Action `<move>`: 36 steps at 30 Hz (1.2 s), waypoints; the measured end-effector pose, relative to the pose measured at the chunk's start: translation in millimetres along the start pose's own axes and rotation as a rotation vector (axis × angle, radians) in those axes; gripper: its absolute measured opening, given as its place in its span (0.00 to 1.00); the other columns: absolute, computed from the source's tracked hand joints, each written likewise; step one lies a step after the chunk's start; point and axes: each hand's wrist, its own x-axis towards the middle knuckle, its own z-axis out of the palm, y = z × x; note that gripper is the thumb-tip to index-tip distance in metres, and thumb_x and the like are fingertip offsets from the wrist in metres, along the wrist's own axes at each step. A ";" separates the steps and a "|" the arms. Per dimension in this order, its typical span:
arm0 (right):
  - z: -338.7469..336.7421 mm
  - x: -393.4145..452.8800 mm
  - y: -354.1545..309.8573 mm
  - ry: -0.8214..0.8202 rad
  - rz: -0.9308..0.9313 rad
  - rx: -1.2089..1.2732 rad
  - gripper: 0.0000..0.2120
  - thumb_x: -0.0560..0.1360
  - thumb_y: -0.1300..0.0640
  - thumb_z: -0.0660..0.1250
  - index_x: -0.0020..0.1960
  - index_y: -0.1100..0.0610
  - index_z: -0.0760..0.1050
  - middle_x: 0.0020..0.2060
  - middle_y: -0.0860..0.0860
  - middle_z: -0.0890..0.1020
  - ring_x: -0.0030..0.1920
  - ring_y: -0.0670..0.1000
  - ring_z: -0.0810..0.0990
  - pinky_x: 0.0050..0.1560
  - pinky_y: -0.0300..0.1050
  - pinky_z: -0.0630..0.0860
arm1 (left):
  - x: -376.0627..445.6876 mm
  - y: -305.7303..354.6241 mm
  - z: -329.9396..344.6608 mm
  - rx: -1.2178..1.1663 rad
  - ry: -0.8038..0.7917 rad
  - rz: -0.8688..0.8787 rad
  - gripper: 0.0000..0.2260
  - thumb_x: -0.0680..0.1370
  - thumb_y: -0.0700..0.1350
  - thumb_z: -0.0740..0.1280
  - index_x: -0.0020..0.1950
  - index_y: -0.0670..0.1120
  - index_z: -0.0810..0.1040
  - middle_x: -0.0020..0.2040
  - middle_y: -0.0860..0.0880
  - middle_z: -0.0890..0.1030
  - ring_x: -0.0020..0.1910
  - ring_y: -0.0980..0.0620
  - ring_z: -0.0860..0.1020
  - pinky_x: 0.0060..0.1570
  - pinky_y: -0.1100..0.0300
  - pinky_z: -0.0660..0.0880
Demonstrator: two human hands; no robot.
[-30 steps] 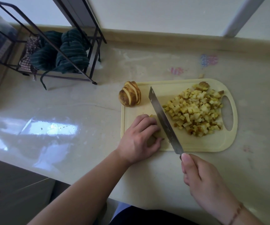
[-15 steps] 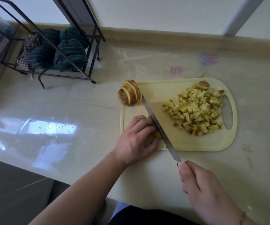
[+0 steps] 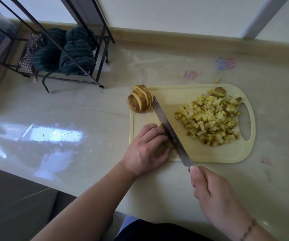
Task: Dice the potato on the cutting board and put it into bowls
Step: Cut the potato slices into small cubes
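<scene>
A pale yellow cutting board (image 3: pixel 209 154) lies on the counter. On its right half sits a heap of diced potato (image 3: pixel 209 117). A sliced potato chunk (image 3: pixel 139 101) rests at the board's far left corner. My left hand (image 3: pixel 146 150) curls over a small potato piece (image 3: pixel 168 144) at the board's near left, mostly hiding it. My right hand (image 3: pixel 213 193) grips the handle of a knife (image 3: pixel 168 129), whose blade lies diagonally across the board, right against my left fingers and on the potato piece.
A black wire rack (image 3: pixel 56 49) with dark green striped cloths (image 3: pixel 70 53) stands at the back left of the glossy counter (image 3: pixel 70 122). The counter's front edge runs under my left forearm. No bowl is in view.
The knife blade has shifted left, from beside the diced heap to tight against my left fingers, and come down onto the held potato piece. My left hand stays in place.
</scene>
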 end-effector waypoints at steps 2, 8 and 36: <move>0.2 -1.8 -0.1 0.002 0.001 0.000 0.29 0.72 0.28 0.44 0.33 0.51 0.65 0.24 0.50 0.73 0.24 0.48 0.69 0.30 0.50 0.66 | 0.2 0.8 -0.3 -0.001 -0.007 -0.004 0.10 0.75 0.41 0.76 0.50 0.35 0.83 0.52 0.40 0.82 0.54 0.41 0.78 0.59 0.52 0.77; 5.4 -9.4 1.0 0.032 0.027 0.007 0.30 0.71 0.26 0.43 0.33 0.50 0.65 0.24 0.51 0.72 0.24 0.48 0.68 0.31 0.51 0.66 | -1.9 2.0 -1.0 0.017 -0.011 0.001 0.09 0.76 0.42 0.75 0.50 0.36 0.83 0.51 0.40 0.81 0.53 0.40 0.78 0.59 0.53 0.76; -7.8 8.5 -3.7 -0.080 -0.080 -0.074 0.28 0.73 0.30 0.44 0.33 0.51 0.66 0.33 0.50 0.78 0.28 0.50 0.74 0.30 0.45 0.67 | -5.6 -10.3 -3.9 -0.031 -0.030 0.046 0.03 0.77 0.33 0.72 0.49 0.37 0.86 0.46 0.41 0.83 0.53 0.41 0.81 0.50 0.50 0.80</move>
